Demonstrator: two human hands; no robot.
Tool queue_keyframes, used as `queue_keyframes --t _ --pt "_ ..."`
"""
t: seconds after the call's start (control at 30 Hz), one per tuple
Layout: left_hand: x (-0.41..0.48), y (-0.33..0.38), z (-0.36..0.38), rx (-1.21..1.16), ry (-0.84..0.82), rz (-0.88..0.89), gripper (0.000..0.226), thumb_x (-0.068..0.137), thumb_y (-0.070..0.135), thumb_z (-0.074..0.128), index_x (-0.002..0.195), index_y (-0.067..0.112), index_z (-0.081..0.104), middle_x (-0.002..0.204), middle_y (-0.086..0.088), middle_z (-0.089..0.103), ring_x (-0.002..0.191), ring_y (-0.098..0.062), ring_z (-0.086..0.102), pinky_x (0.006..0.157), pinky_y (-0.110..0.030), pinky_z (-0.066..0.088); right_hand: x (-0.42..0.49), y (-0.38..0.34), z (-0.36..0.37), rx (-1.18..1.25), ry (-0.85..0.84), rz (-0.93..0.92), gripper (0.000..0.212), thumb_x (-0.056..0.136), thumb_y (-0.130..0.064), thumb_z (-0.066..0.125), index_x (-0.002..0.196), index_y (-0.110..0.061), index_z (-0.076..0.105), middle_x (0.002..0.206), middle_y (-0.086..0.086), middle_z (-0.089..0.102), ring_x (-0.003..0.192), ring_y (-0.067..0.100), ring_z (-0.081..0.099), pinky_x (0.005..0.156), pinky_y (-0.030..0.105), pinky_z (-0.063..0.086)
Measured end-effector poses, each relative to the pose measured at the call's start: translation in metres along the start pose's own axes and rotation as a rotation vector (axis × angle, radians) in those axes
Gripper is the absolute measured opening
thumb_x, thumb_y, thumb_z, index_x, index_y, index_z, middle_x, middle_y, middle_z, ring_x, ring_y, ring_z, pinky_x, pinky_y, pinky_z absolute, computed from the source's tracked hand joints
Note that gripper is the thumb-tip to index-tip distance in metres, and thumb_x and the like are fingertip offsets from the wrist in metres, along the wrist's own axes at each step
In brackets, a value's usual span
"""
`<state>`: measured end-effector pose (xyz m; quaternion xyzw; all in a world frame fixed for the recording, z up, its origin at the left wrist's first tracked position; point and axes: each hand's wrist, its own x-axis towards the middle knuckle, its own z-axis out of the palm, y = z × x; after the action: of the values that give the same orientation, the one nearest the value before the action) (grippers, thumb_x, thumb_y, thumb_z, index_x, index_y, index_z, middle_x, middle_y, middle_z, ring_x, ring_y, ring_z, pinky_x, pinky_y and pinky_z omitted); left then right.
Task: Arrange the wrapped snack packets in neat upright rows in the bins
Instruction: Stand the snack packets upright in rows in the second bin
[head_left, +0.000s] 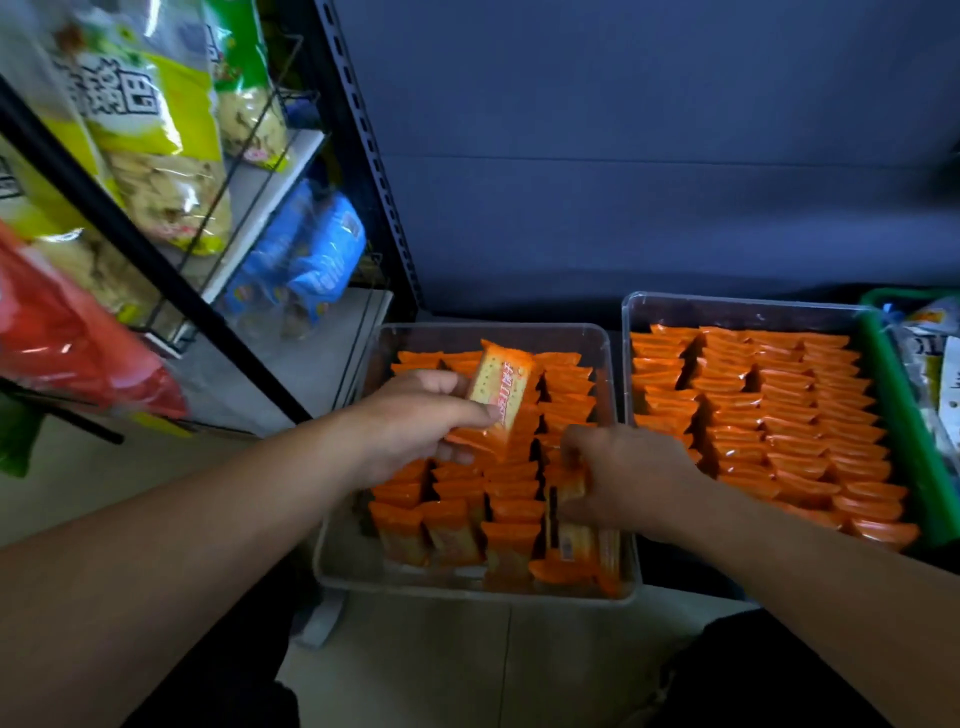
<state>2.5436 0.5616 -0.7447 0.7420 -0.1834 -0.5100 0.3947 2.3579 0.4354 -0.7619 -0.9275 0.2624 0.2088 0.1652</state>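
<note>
Pinching one orange cracker packet (501, 387) by its lower end, the left hand (415, 421) held it tilted above the rows. Beside it, the right hand (623, 473) curled its fingers round a few upright packets (569, 525). Light, slick film over brittle crackers probably wanted a gentle mid-body grip. The clear bin (337, 566) was packed tight ahead of both hands, with bare floor only beneath the left wrist.

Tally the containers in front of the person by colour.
Clear: 2, the left bin and the right bin
Green: 1, the green basket
Total: 3
</note>
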Motion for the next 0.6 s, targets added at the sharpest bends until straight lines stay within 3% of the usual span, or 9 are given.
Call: queue_keyframes --t 0.1,0.23,0.3,0.4,0.6 --pt "-0.031 -0.004 -0.022 0.052 0.002 -0.004 0.016 0.093 0.009 0.075 0.109 0.010 0.075 0.104 -0.011 0.080 0.102 -0.028 0.076 0.092 -0.047 0.062 0.003 0.005 -0.006 0.280 0.035 0.068 0.040 0.080 -0.045 0.082 0.111 -0.041 0.056 0.110 -0.010 0.063 0.096 0.009 0.063 0.076 0.032 0.058" --pt "-0.061 -0.018 -0.043 0.137 0.026 0.011 0.014 0.094 0.012 0.074 0.108 0.015 0.076 0.100 -0.007 0.080 0.093 -0.022 0.078 0.082 -0.040 0.064 -0.001 0.011 -0.015 0.633 0.157 0.108 0.031 0.076 -0.029 0.091 0.096 -0.036 0.068 0.099 -0.008 0.067 0.092 0.007 0.066 0.072 0.026 0.056" --pt "-0.071 -0.023 -0.047 0.116 0.021 0.002 0.015 0.096 0.013 0.072 0.110 0.016 0.075 0.099 -0.008 0.081 0.092 -0.024 0.078 0.078 -0.037 0.064 -0.007 0.012 -0.017 0.820 0.175 0.145 0.029 0.079 -0.020 0.089 0.100 -0.030 0.071 0.100 -0.003 0.070 0.091 0.013 0.070 0.069 0.027 0.058" --pt "-0.078 -0.029 -0.047 0.071 0.001 0.009 0.018 0.096 0.009 0.070 0.113 0.014 0.075 0.101 -0.010 0.080 0.091 -0.024 0.077 0.078 -0.039 0.064 -0.017 0.005 -0.022 1.090 0.112 0.135 0.031 0.088 -0.010 0.080 0.115 -0.024 0.070 0.108 0.001 0.072 0.093 0.016 0.076 0.079 0.034 0.065" --pt "-0.078 -0.030 -0.029 0.008 -0.008 0.110 0.032 0.093 -0.002 0.072 0.117 0.018 0.075 0.110 -0.005 0.077 0.099 -0.020 0.077 0.082 -0.038 0.064 -0.022 -0.034 -0.019 1.251 0.217 0.065 0.027 0.092 -0.007 0.075 0.116 -0.018 0.069 0.112 0.002 0.076 0.088 0.019 0.078 0.076 0.034 0.065"
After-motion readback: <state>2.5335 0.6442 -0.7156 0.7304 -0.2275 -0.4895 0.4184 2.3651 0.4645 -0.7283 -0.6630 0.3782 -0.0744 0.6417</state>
